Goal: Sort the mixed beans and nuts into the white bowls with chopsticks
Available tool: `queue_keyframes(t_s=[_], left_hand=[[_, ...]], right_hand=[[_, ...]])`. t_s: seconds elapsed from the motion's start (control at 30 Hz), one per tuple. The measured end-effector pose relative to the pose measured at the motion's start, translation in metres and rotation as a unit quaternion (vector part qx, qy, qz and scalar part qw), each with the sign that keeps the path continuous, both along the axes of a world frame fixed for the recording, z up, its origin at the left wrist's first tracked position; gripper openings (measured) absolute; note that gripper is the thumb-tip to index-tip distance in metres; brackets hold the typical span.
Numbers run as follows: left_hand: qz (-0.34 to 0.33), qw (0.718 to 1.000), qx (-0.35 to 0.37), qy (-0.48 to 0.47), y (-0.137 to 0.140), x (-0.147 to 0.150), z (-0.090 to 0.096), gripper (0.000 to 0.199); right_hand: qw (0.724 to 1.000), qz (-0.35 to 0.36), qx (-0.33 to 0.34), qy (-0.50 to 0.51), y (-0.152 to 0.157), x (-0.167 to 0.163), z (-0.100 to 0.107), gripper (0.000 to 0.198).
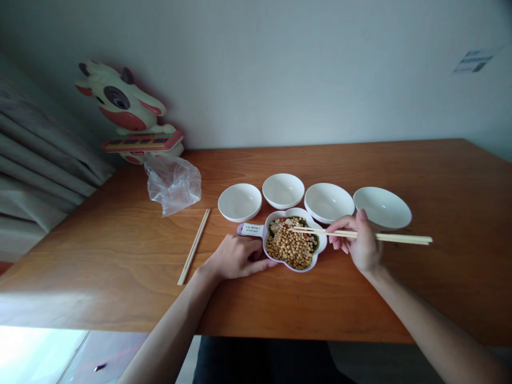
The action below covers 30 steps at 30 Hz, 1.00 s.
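Observation:
In the middle of the table sits a pale purple flower-shaped bowl [296, 269] with a short handle, filled with mixed beans [292, 246]. Most are yellow like soybeans, with some larger pale pieces, red bits and green ones near the edges. At its left side, my left hand [237, 257] steadies the bowl, fingers curled beneath the handle and thumb along the near rim. My right hand [363, 244] is closed around a pair of light wooden chopsticks [394, 237]. Their tips reach into the far part of the beans; whether they pinch a piece is too small to tell.
Several white bowls stand in a row behind the purple one: far left [240, 203], left middle [283, 191], right middle [329, 202], far right [382, 207]. Another pair of chopsticks [193, 247] lies left, near a crumpled plastic bag [174, 184] and a cow toy keyboard [130, 114].

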<state>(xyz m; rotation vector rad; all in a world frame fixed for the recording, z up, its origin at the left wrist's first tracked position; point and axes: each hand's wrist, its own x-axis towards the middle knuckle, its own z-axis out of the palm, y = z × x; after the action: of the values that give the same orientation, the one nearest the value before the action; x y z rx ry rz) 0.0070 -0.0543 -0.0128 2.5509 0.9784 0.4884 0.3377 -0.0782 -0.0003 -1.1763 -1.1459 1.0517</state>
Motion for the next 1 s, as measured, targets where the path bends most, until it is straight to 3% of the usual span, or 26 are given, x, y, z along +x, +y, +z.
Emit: queue_keyframes(t_s=[0.13, 0.43, 0.83, 1.0], left_hand=[[-0.002, 1.0, 0.0, 0.002, 0.0, 0.0, 0.001, 0.052], [-0.002, 1.0, 0.001, 0.0, -0.001, 0.0, 0.001, 0.052], [-0.003, 1.0, -0.007, 0.006, 0.0, 0.0, 0.001, 0.052], [-0.017, 1.0, 0.001, -0.004, 0.001, 0.0, 0.002, 0.053]], right_hand=[[1.0, -0.004, 0.012, 0.008, 0.001, 0.001, -0.001, 0.077], [0.995, 0.063, 0.035, -0.066, -0.001, 0.002, -0.008, 0.076], [0.994, -0.002, 0.109, -0.015, -0.005, 0.004, -0.006, 0.078], [0.989, -0.042, 0.144, 0.01, 0.008, 0.006, 0.014, 0.077]])
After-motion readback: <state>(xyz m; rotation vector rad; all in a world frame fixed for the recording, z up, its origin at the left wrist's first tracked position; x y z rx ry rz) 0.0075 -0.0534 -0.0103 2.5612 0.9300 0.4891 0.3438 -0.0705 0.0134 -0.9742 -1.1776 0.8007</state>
